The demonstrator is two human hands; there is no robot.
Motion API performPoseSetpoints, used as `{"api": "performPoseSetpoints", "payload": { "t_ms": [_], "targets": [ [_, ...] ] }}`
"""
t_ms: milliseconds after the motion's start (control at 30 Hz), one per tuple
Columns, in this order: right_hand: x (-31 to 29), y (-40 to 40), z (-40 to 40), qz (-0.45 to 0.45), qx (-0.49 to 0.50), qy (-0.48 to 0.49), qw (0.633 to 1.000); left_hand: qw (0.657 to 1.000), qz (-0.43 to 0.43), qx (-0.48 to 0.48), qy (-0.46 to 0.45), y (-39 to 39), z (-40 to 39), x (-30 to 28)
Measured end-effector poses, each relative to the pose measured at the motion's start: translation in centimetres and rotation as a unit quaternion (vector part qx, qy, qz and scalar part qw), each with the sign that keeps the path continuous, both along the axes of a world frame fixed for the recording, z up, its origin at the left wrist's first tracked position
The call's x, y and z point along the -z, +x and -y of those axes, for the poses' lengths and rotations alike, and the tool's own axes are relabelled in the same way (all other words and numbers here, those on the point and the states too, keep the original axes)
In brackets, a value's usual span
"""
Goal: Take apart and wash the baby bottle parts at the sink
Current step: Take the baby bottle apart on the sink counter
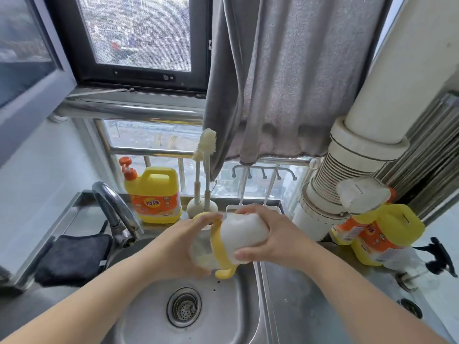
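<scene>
Yellow-collared bottle lies sideways between 2 hands' fingers.

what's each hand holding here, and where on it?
Both hold one baby bottle over the sink. Left hand wraps the clear body; right hand has its grip round the white cap end.

Two hands, one bottle, two detergent jugs

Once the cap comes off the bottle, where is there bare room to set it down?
Free: the steel counter right of the sink, short of the detergent jugs; also the basin floor around the drain. Crowded: the back ledge, with the yellow jug and brush stand, and the left, with the dark cloth.
</scene>
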State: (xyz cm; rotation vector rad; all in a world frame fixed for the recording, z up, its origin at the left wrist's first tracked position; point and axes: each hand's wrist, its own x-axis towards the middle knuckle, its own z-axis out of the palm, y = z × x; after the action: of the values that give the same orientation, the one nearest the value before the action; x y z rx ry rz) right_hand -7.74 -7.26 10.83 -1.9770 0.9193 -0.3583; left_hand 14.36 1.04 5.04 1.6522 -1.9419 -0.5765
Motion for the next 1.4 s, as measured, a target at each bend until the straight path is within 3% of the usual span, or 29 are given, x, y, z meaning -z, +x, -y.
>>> {"api": "performPoseSetpoints", "payload": {
  "t_ms": [200, 267, 633, 900, 1067, 1233, 1400],
  "targets": [
    [2.7, -0.6, 1.1, 0.151, 0.121, 0.148, 0.970, 0.999, -0.011, -0.026, 0.023, 1.2, -0.4, 1.6],
    [3.8, -1.2, 1.3, 0.159, 0.167, 0.167, 0.959, 0.998, -0.014, -0.037, 0.039, 1.3, -0.7, 2.6],
    [9.4, -4.5, 4.8, -0.002, 0.297, 0.123, 0.947, 0.989, -0.110, -0.098, 0.020, -0.1, -0.3, 6.4],
    [12.3, -3.7, 8.3, -0.120, 0.283, 0.036, 0.951, 0.986, -0.118, -0.113, 0.014, -0.3, 1.1, 8.2],
    [14.6, -4.4, 8.9, -0.160, 0.272, 0.043, 0.948, 0.987, -0.120, -0.103, 0.032, -0.6, 2.0, 8.9],
    [15.5, -5.6, 9.4, -0.051, 0.329, 0.168, 0.928, 0.985, -0.130, -0.097, 0.060, -0.9, 2.5, 9.0],
    [17.1, -7.4, 7.9, 0.006, 0.355, 0.220, 0.909, 0.984, -0.133, -0.092, 0.073, -1.1, 3.0, 9.5]
  ]
}}
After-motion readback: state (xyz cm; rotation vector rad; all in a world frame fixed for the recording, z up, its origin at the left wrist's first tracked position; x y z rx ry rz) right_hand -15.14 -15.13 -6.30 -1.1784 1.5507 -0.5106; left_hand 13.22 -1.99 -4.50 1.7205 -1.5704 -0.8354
